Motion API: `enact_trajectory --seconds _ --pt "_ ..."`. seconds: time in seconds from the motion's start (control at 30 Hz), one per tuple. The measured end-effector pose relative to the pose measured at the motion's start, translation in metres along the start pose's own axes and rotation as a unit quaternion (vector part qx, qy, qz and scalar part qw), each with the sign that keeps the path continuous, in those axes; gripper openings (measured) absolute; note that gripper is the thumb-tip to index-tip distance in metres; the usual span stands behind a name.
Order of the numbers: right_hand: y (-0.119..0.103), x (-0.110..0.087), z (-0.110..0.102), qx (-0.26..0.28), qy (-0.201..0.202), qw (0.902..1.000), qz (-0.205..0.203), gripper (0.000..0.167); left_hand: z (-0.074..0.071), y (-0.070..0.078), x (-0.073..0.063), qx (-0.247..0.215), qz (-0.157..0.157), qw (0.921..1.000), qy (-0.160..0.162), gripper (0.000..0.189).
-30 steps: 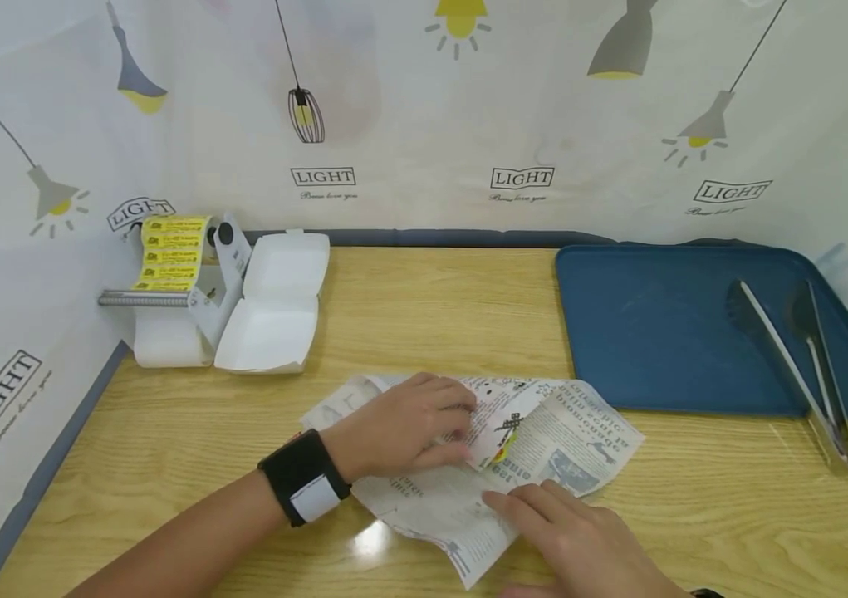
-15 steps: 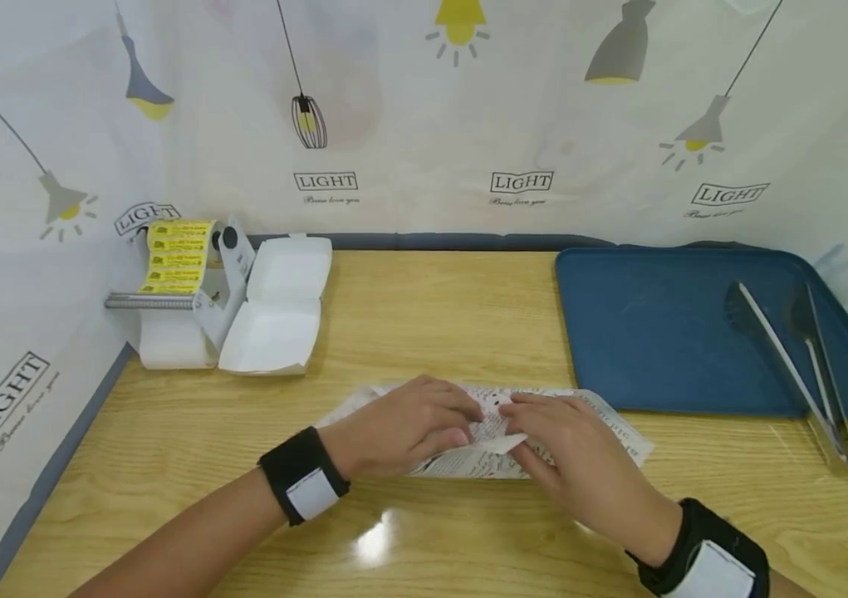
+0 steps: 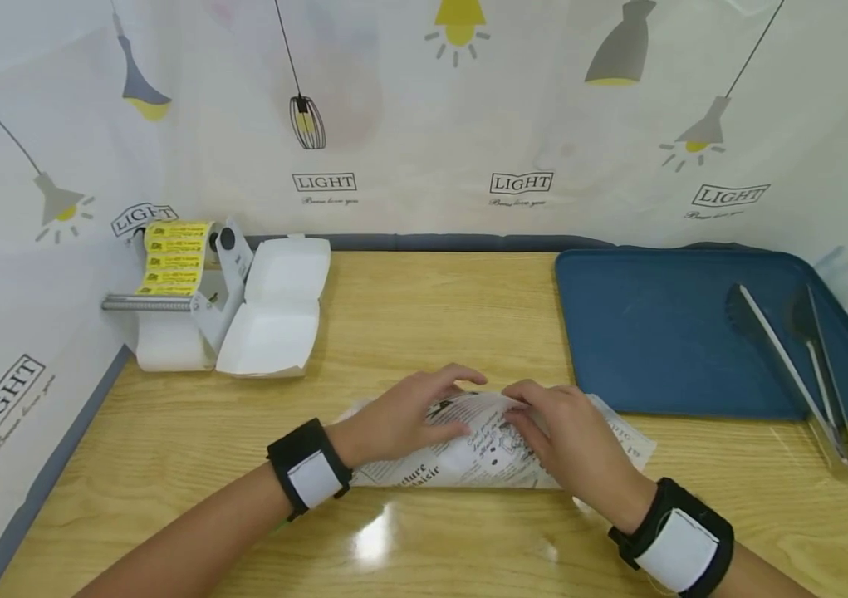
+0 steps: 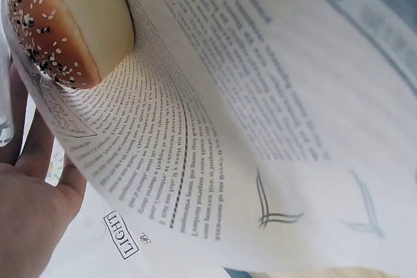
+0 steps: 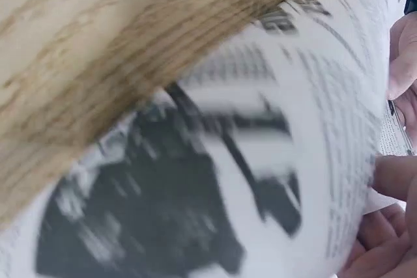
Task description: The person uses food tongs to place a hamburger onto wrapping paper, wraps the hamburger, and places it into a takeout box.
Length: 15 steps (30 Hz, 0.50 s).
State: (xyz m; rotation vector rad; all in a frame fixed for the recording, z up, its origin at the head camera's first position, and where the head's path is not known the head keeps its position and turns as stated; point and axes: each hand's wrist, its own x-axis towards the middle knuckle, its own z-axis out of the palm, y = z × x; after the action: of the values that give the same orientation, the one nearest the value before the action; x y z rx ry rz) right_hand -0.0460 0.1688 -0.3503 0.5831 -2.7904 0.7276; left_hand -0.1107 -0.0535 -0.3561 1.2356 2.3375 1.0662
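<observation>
Newsprint-style wrapping paper [image 3: 468, 469] lies folded up on the table in the head view. Inside its fold, a bun with sesame seeds [image 4: 49, 34] shows in the left wrist view; the paper hides it from the head view. My right hand [image 3: 573, 440] pinches the raised edge of the paper between thumb and fingers. At the paper's left part is my left hand [image 3: 409, 415], its thumb and fingers spread apart, the thumb over the near side. In the right wrist view, the printed paper [image 5: 273, 135] bulges up from the wood, with fingers [image 5: 394, 175] at its edge.
At the back left stands a label dispenser [image 3: 169, 291] with a yellow roll, next to an opened white box [image 3: 274, 332]. A blue tray [image 3: 655, 332] lies at the back right, with metal tongs [image 3: 805, 374] reaching over its front edge. A printed backdrop [image 3: 424, 199] rises behind.
The near flap of the paper has been folded up and away from me over the bun. My right hand moved up with it; the left hand's fingers have spread.
</observation>
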Motion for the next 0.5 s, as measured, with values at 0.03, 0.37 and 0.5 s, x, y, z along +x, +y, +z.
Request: enact_trajectory --seconds 0.03,0.37,0.5 --pt "0.0008 0.0007 0.0010 0.005 -0.002 1.0000 0.007 0.025 0.0014 0.0002 0.0009 0.000 -0.004 1.0000 0.006 0.056" --pt "0.0013 0.0007 0.0077 -0.016 0.033 0.9992 0.018 0.034 0.0072 0.0038 0.0053 0.053 -0.034 0.9970 0.045 0.073" --pt "-0.0030 -0.0034 0.0045 -0.048 0.037 0.9982 -0.006 0.027 0.0067 0.0059 0.0057 0.037 -0.063 0.9962 0.047 0.074"
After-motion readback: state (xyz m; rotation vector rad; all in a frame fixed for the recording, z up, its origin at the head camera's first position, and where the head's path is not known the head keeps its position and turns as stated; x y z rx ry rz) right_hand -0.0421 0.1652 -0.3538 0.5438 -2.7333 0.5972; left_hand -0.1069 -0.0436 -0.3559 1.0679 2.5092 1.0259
